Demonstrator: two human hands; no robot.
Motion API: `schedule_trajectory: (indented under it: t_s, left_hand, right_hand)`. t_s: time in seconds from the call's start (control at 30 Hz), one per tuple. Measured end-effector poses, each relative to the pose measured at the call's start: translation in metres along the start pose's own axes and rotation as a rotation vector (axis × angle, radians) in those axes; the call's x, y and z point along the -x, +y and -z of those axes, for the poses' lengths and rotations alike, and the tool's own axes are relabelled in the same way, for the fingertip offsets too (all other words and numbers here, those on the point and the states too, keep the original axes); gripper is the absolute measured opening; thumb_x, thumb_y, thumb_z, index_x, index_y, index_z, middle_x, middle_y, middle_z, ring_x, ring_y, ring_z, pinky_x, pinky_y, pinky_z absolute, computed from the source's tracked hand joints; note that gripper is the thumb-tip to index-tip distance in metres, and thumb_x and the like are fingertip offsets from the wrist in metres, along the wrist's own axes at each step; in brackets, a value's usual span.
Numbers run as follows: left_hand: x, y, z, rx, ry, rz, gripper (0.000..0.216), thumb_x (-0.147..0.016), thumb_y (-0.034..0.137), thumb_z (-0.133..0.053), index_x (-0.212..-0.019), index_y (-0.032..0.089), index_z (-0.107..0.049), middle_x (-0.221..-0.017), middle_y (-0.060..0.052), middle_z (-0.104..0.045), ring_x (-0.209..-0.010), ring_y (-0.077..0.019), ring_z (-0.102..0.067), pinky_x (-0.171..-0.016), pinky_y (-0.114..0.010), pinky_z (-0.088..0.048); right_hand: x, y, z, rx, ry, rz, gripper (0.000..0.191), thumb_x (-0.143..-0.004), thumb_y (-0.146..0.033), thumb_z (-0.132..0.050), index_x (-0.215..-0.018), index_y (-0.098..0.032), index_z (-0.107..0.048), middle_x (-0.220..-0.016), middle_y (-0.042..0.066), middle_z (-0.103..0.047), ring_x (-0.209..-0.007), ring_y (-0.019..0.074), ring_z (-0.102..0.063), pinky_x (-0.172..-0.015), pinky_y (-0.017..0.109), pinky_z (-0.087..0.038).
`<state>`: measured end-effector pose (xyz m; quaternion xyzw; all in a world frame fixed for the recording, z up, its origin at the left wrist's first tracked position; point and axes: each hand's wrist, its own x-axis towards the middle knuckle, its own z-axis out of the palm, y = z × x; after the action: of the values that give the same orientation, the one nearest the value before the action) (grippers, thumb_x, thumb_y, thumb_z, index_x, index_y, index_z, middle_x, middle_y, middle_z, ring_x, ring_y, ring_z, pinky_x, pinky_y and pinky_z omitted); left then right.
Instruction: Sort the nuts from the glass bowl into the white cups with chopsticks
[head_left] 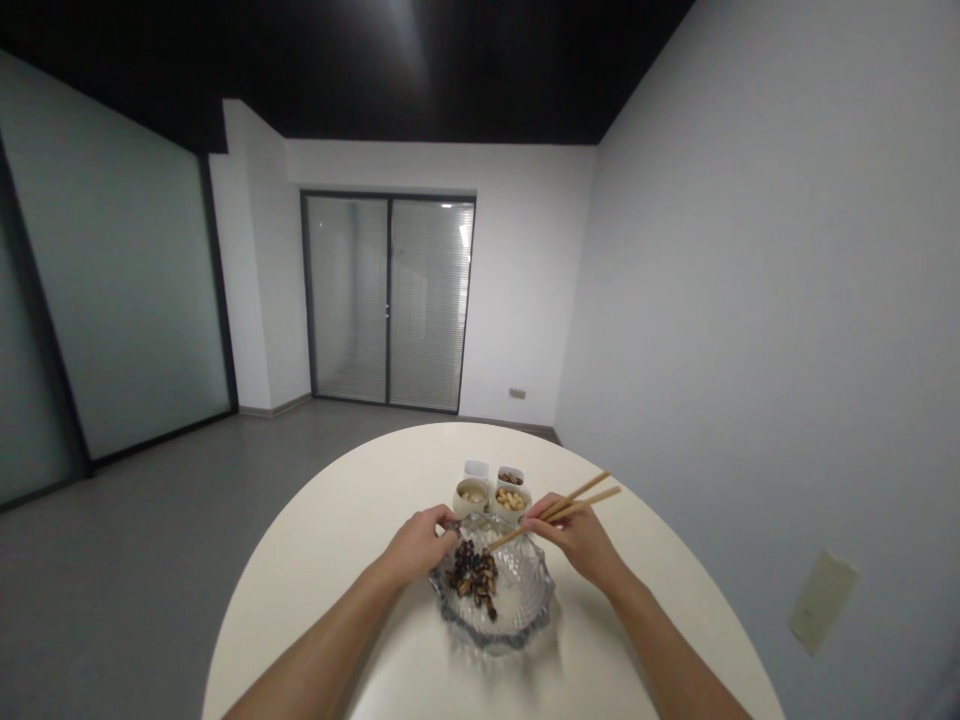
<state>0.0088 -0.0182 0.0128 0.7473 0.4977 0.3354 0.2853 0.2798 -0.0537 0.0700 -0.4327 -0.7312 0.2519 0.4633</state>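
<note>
A clear, scalloped glass bowl (529, 590) stands on the table, with dark brown and blackish dried pieces (476, 575) gathered in its left half. My left hand (420, 543) has its fingers closed on the bowl's upper left rim. In my right hand (576, 540), above the right rim, is a pair of wooden chopsticks (511, 536). Their tips reach down beside the dark pieces; whether they pinch one is too small to tell. Just behind the bowl, one small cup (472, 512) holds a few pale pieces and another holds tan, nut-like pieces (511, 498).
Farther back are a white cup (476, 468) and a cup of brown pieces (511, 478). Everything sits on a round cream table (330, 540). A white wall (750, 350) rises close on the right, and glass doors (388, 300) stand beyond.
</note>
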Motion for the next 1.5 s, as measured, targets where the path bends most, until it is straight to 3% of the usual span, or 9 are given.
schedule_trajectory:
  t_s: [0.33,0.9,1.03,1.3,1.4,1.5]
  left_hand:
    - [0.0,0.002,0.002,-0.013,0.006,-0.019,0.024,-0.079,0.025,-0.054,-0.094,0.016,-0.07,-0.093,-0.004,-0.074,-0.076,-0.0176,-0.064,-0.067,-0.024,-0.045]
    - [-0.001,0.002,0.001,-0.002,0.003,-0.011,0.024,-0.08,0.024,-0.054,-0.095,0.017,-0.07,-0.092,-0.004,-0.074,-0.073,-0.0167,-0.064,-0.065,-0.024,-0.045]
    - [0.0,0.002,0.001,0.0,0.002,0.0,0.026,-0.08,0.024,-0.055,-0.098,0.016,-0.071,-0.094,-0.004,-0.074,-0.074,-0.0167,-0.064,-0.066,-0.024,-0.045]
    - [-0.002,0.0,-0.001,-0.003,-0.003,0.007,0.026,-0.079,0.023,-0.056,-0.098,0.015,-0.071,-0.094,-0.006,-0.074,-0.077,-0.0177,-0.064,-0.068,-0.024,-0.045]
    - [-0.002,-0.001,-0.001,-0.001,0.0,0.002,0.026,-0.079,0.022,-0.055,-0.097,0.015,-0.071,-0.094,-0.006,-0.074,-0.078,-0.018,-0.064,-0.068,-0.024,-0.045]
    - [-0.002,-0.001,-0.001,-0.005,-0.004,-0.01,0.026,-0.078,0.023,-0.055,-0.097,0.015,-0.071,-0.097,-0.006,-0.074,-0.08,-0.0183,-0.064,-0.068,-0.023,-0.045]
  right_hand:
    - [0.003,0.0,-0.008,0.014,-0.057,0.029,0.035,-0.079,-0.054,-0.075,-0.077,-0.019,-0.075,-0.071,0.005,-0.074,-0.067,0.0214,-0.067,-0.06,0.029,-0.051]
    - [0.004,0.007,-0.014,-0.018,-0.05,0.079,0.028,-0.082,-0.048,-0.075,-0.086,-0.02,-0.077,-0.084,0.006,-0.077,-0.078,0.0238,-0.072,-0.072,0.034,-0.058]
    - [0.002,0.007,-0.008,-0.035,0.06,0.142,0.023,-0.08,-0.045,-0.077,-0.084,-0.022,-0.078,-0.083,0.006,-0.078,-0.077,0.0235,-0.073,-0.072,0.034,-0.06]
    - [-0.011,0.013,0.01,0.081,0.495,0.274,0.019,-0.084,-0.042,-0.075,-0.084,-0.023,-0.079,-0.085,0.006,-0.078,-0.08,0.024,-0.073,-0.078,0.038,-0.059]
    - [-0.017,0.027,0.009,0.105,0.56,0.257,0.024,-0.085,-0.046,-0.073,-0.084,-0.023,-0.079,-0.086,0.007,-0.078,-0.083,0.0251,-0.072,-0.079,0.04,-0.059]
    - [-0.02,0.04,0.003,0.125,0.54,0.242,0.027,-0.086,-0.048,-0.071,-0.086,-0.022,-0.078,-0.088,0.007,-0.077,-0.084,0.0255,-0.072,-0.081,0.041,-0.058]
